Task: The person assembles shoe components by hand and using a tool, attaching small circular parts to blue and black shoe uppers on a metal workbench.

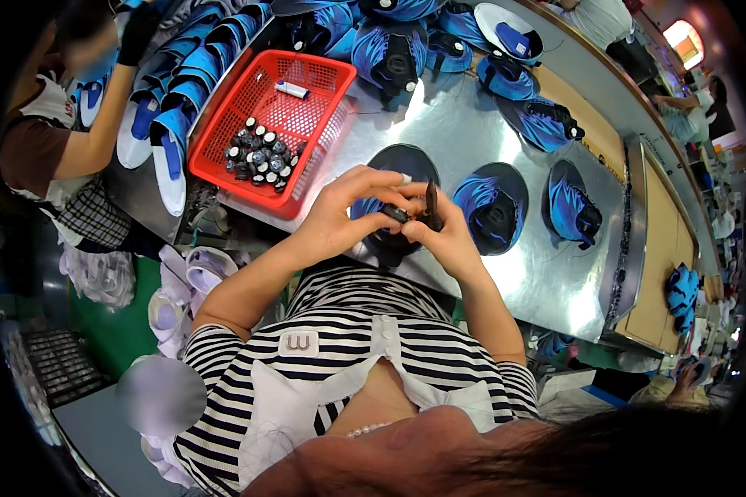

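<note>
Above a blue-and-black shoe upper point(396, 248), my two hands come together. My left hand point(344, 207) is closed, its thumb and fingers pinching a small black part point(394, 213); the part's exact kind does not show. Closed beside it, my right hand point(456, 240) grips a dark, narrow, pointed tool point(432, 199) that stands up between thumb and fingers. The fingers partly cover where tool and part meet. On the metal table, a second upper point(491, 209) and a third upper point(570, 205) lie to the right.
A red plastic basket point(340, 79) at the left holds many small black-and-white round pieces point(261, 157) and a white-blue marker point(292, 89). More uppers point(389, 54) crowd the far edge. Stacked blue uppers point(174, 116) and another person's arm point(108, 124) are further left.
</note>
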`<state>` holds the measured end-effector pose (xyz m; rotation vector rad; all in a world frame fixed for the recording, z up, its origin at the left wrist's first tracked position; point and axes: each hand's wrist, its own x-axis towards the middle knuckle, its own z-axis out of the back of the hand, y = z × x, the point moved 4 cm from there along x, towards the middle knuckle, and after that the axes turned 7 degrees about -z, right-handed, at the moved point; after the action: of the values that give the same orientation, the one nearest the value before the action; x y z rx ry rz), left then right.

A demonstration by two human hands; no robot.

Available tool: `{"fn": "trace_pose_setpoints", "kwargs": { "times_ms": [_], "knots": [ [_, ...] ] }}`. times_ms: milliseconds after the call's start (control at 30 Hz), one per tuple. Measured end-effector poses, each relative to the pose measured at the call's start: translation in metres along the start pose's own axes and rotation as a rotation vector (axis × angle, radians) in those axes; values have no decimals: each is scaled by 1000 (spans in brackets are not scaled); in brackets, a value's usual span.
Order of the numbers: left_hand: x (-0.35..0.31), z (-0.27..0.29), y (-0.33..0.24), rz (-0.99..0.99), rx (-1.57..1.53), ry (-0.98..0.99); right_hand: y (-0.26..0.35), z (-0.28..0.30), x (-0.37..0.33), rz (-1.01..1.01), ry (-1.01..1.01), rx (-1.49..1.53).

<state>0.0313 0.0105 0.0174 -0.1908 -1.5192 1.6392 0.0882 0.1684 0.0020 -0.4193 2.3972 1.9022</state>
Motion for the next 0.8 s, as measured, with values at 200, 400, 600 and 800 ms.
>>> {"fn": "trace_pose_setpoints", "kwargs": {
  "times_ms": [200, 400, 600, 800],
  "knots": [
    [3, -4, 3, -48, -131, -166, -4, 7, 7, 129, -155, -25],
    [-11, -13, 42, 387, -633, -210, -8, 4, 8, 462, -437, -571],
    [-8, -8, 50, 401, -636, -226, -3, -4, 10, 620, -503, -663],
    [-4, -4, 43, 388, -686, -205, 0, -2, 12, 525, -415, -543]
  ]
}}
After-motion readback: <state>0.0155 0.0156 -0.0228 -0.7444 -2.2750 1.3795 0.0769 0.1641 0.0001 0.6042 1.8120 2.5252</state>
